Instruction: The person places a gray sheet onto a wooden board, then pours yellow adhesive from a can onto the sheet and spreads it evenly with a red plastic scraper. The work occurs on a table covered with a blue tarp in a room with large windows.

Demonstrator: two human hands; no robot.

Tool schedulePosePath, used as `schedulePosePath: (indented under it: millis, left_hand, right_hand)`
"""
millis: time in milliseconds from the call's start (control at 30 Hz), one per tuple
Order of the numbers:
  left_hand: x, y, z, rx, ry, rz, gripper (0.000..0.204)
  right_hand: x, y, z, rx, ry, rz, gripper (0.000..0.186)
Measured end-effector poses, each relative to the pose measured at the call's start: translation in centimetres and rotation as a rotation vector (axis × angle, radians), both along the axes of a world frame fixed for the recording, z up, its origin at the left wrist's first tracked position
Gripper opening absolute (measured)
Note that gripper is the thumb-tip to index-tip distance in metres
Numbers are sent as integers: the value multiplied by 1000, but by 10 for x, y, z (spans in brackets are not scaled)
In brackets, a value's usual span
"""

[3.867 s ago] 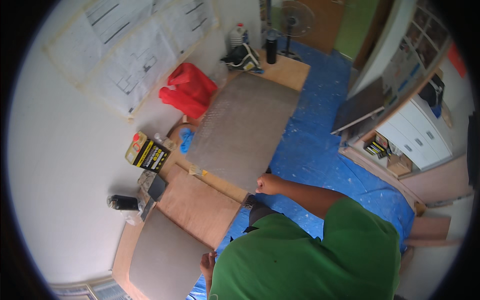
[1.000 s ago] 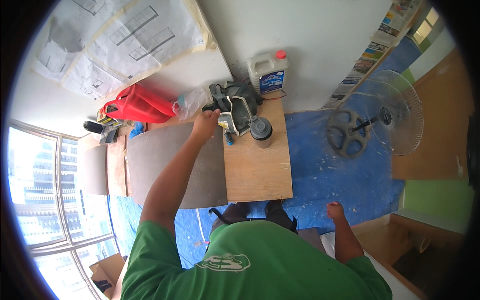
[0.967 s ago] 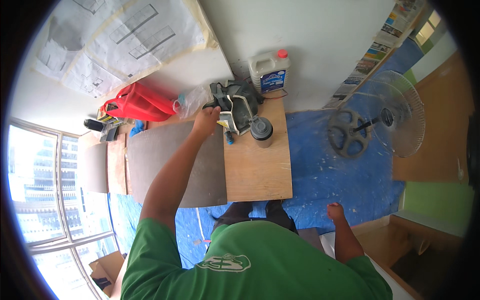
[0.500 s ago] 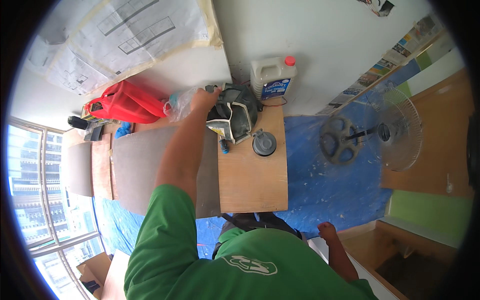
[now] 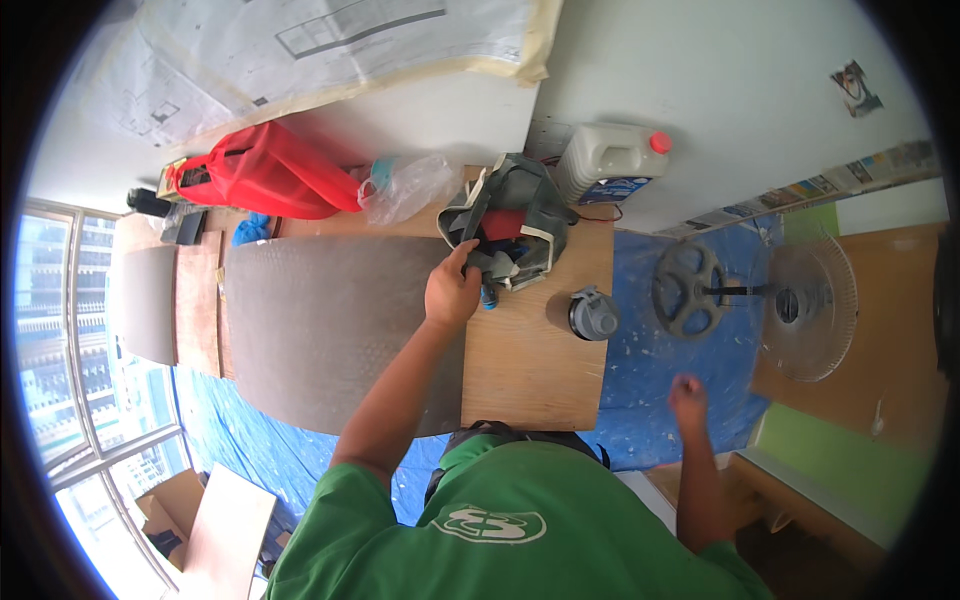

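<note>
A dark grey-green fabric tool bag (image 5: pixel 555 200) with pale trim stands on the table, its mouth open. Something red (image 5: pixel 503 224) and several dark items show inside. At the bag's near left rim, my left hand (image 5: pixel 452 292) has its fingers closed on the edge. Just beside that hand lies a small blue and black object (image 5: pixel 488 297). My right hand (image 5: pixel 688 395) is raised off to the right, over the blue floor sheet, with curled fingers; whether it holds anything is hidden. A grey lidded bottle (image 5: pixel 594 314) stands to the right of the bag.
Behind the bag is a pale jerrycan (image 5: pixel 612 165) with a red cap. A clear plastic bag (image 5: pixel 410 188) and a red bag (image 5: pixel 275 175) lie at the back left. Brown-grey panel (image 5: pixel 340 335) covers much of the table. A fan (image 5: pixel 800 305) stands at the right.
My left hand has come nearer from the bag's far side to its near left rim. The bag's mouth is now spread wider, showing its contents. My right hand has risen and moved forward.
</note>
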State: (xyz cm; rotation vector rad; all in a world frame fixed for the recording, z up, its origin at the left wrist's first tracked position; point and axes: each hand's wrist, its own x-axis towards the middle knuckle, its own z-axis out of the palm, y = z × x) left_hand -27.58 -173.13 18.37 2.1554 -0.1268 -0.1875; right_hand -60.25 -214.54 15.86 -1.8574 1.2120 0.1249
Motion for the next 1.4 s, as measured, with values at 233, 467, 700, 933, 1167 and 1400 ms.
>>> schedulePosePath:
  millis: [233,467,700,933,1167,1400]
  left_hand:
    - [-7,1,-1,-5,110,143,57]
    - [-12,-8,-11,-8,0,121,63]
    - [-15,-9,-14,-34,67,165,64]
    - [5,-10,-11,-155,110,208,59]
    - [54,-36,-12,-223,-276,182,56]
    - [108,-82,13,-297,-365,89,53]
  right_hand:
    - [335,125,140,1,-374,1063,30]
    - [439,254,17,-720,413,1638,29]
    - [436,246,-20,-847,207,1477,29]
    - [445,172,82,32,-26,1145,27]
    - [373,137,165,801,-386,472,35]
    - [315,111,223,833,-629,356,35]
